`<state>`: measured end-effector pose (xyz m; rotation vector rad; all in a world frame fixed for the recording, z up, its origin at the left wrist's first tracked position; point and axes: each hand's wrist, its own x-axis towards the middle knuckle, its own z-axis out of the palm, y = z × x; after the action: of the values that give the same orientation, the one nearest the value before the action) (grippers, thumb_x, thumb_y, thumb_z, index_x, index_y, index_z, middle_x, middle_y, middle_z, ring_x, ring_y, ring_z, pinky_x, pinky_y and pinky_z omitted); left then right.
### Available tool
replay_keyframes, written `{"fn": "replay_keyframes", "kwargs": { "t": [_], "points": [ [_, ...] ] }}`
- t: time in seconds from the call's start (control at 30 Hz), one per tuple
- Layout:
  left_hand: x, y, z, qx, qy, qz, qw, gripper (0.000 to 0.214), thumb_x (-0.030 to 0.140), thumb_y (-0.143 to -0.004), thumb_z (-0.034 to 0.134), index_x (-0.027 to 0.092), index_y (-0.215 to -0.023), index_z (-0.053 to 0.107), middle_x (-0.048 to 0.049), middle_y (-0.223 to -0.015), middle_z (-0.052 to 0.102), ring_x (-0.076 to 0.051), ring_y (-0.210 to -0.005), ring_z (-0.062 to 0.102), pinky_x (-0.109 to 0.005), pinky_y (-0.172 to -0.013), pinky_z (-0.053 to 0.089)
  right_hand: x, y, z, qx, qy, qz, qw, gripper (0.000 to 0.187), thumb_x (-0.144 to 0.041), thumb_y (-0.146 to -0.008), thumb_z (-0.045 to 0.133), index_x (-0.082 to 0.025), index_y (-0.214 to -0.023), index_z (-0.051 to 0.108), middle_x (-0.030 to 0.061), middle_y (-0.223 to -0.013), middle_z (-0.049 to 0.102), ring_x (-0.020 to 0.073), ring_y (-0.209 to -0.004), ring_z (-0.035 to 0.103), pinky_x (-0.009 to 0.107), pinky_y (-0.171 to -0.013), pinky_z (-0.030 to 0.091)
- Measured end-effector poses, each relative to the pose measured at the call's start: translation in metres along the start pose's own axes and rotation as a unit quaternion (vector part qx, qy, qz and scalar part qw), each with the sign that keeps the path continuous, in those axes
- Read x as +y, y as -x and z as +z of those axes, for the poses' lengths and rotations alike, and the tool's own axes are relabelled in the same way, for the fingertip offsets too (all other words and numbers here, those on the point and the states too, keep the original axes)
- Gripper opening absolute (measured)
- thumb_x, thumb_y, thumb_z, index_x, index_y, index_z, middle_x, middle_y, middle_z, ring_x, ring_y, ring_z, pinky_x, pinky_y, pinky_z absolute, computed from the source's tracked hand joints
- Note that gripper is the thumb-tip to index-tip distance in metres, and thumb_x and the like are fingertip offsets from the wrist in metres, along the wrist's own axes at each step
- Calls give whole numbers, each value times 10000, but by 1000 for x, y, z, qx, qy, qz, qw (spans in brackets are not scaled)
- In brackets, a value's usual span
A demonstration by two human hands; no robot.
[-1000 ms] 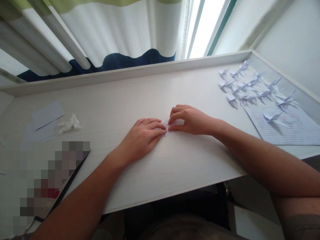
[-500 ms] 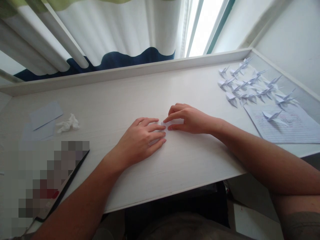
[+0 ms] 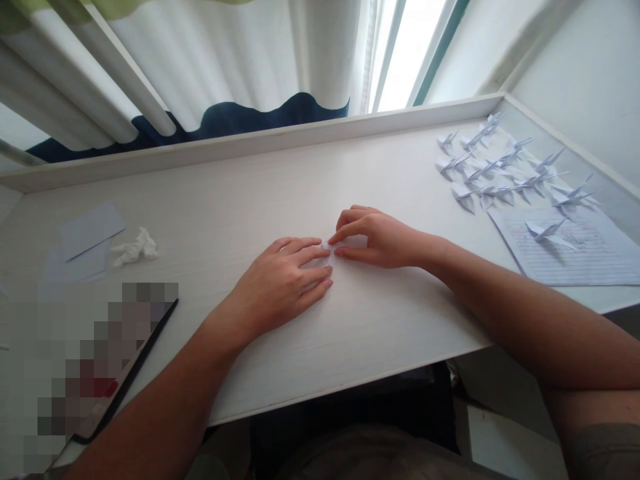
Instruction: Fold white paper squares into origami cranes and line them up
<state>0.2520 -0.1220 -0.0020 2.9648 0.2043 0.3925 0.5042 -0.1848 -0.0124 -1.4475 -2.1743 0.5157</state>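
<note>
White desk (image 3: 280,187), paper (image 3: 326,245) between left hand (image 3: 287,280) and right hand (image 3: 387,239)

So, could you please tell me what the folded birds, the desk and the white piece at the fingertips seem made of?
Folded birds: matte white paper, from crisp creases and thin points.
Desk: perhaps painted or laminated wood, faintly satin, with slight grain streaks.
White piece: probably paper too, similarly pale, but mostly hidden.

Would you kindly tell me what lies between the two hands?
In the head view, a small white paper lies between the left hand and right hand, partly hidden.
</note>
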Motion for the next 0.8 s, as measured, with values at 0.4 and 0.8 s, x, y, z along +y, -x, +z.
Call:
{"fn": "replay_keyframes", "kwargs": {
  "t": [0.4, 0.8],
  "points": [
    [6, 0, 4, -36, 74, -35, 996, 226, 291, -1063, 546, 187, -1171, 715, -129, -1463, 659, -292, -1392, 624, -516, -1281, 434, -4, -1, 2, 13, -9, 45, 999, 118, -195, -920, 669, -195, -832, 749, 81, -967, 742, 233, -936, 656, 368, -865, 492],
    [5, 2, 6, -46, 62, -41, 996, 337, 313, -1070, 538, 160, -1345, 658, -152, -1567, 596, -300, -1448, 587, -511, -1295, 420, -2, -3, 3, 17, -15, 49, 999, 100, -220, -927, 711, -197, -859, 781, 70, -961, 740, 219, -920, 649, 349, -846, 474]
  ]
}}
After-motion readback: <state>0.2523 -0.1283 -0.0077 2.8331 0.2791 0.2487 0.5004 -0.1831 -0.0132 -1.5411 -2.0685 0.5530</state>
